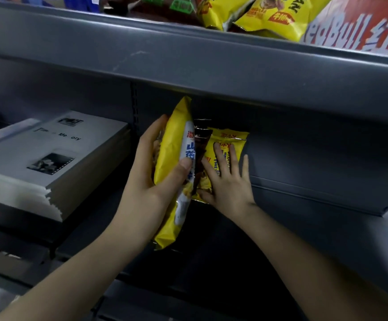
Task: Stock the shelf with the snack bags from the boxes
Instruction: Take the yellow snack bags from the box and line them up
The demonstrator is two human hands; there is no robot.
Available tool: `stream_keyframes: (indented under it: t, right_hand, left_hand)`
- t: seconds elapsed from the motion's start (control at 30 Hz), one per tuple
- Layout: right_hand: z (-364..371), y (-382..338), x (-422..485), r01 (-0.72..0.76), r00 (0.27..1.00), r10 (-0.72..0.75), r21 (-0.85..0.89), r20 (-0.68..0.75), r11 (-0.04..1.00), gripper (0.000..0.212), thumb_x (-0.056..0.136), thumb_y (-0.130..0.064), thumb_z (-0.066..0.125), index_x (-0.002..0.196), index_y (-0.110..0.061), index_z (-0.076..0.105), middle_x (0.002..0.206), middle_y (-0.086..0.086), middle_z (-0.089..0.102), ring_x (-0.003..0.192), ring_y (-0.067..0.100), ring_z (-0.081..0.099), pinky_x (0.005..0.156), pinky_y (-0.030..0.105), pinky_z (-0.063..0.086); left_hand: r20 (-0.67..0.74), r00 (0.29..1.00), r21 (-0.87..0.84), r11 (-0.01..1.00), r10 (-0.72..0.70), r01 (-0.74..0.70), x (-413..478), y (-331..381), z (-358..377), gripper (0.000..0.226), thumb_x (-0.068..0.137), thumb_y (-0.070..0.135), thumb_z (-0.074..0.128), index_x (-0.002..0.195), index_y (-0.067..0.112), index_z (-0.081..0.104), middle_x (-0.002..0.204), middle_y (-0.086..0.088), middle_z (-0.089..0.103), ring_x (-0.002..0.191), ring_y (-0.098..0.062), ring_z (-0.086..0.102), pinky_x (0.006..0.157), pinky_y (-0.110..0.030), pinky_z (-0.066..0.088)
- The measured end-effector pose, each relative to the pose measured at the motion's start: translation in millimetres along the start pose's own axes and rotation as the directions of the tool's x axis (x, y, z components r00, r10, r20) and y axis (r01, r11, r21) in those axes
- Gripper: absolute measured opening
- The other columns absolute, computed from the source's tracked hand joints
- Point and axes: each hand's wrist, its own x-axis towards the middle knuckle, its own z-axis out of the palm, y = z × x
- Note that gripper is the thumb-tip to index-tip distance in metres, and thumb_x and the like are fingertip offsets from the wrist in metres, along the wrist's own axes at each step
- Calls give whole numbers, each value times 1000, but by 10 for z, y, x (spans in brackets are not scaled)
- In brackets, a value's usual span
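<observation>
Left hand point(152, 179) grips an upright yellow foil snack bag point(176, 163) at the grey metal shelf's point(304, 200) mouth; right hand point(226, 179) presses flat, fingers spread, on a yellow bag standing behind point(232, 140). Left, a stack of grey booklets point(47, 158) reads "Me ory". Above, more yellow bags point(274, 17) and a red "Bull" carton point(359, 26).

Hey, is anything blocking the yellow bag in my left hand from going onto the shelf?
Yes. The standing bags already there, which your right hand presses back, sit right behind the yellow bag your left hand holds.
</observation>
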Motion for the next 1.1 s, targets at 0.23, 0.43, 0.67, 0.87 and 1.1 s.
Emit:
stream_keyframes:
  t: [0.23, 0.43, 0.67, 0.87, 1.1]
  right_hand:
    - [-563, 123, -395, -173, 881, 457, 813, -125, 556, 40, 92, -38, 40, 116, -13, 60, 123, 8, 54, 116, 17, 48, 102, 43, 41]
    - [-1053, 196, -870, -368, 872, 185, 855, 454, -365, 49, 86, -61, 46, 113, -25, 65, 114, -1, 70, 108, 14, 65, 92, 39, 51]
    - [-765, 259, -546, -371, 843, 262, 861, 470, -349, 23, 96, -30, 54, 112, -20, 67, 110, -2, 72, 107, 14, 66, 98, 36, 49]
    - [-452, 159, -270, -373, 835, 306, 879, 458, -298, 26, 99, -27, 50, 117, -13, 64, 113, 3, 71, 103, 14, 67, 90, 29, 51]
    - [-362, 111, -159, -398, 875, 474, 703, 99, 589, 64, 88, -48, 59, 128, 0, 44, 121, 17, 46, 115, 32, 41, 98, 38, 34]
  left_hand:
    - [111, 989, 247, 961, 100, -125, -148, -113, 453, 70, 80, 46, 56, 143, 42, 26, 143, 14, 36, 133, 5, 34, 110, -22, 32]
    - [88, 985, 668, 725, 151, -171, -159, -498, 1000, 67, 85, 54, 42, 144, 43, 12, 141, -7, 33, 128, -23, 41, 99, -38, 44]
    - [50, 984, 889, 442, 169, -121, 12, -976, 1196, 92, 76, 36, 61, 148, 8, 11, 146, -24, 32, 122, -39, 47, 93, -45, 47]
    - [-1, 996, 941, 337, 91, -29, 3, -1259, 1112, 102, 63, 35, 78, 141, -8, 28, 134, -28, 45, 114, -39, 55, 92, -41, 49]
    - [-34, 999, 968, 249, 34, 24, -41, -1465, 998, 114, 48, 47, 85, 135, -6, 35, 117, -24, 57, 97, -34, 65, 77, -32, 56]
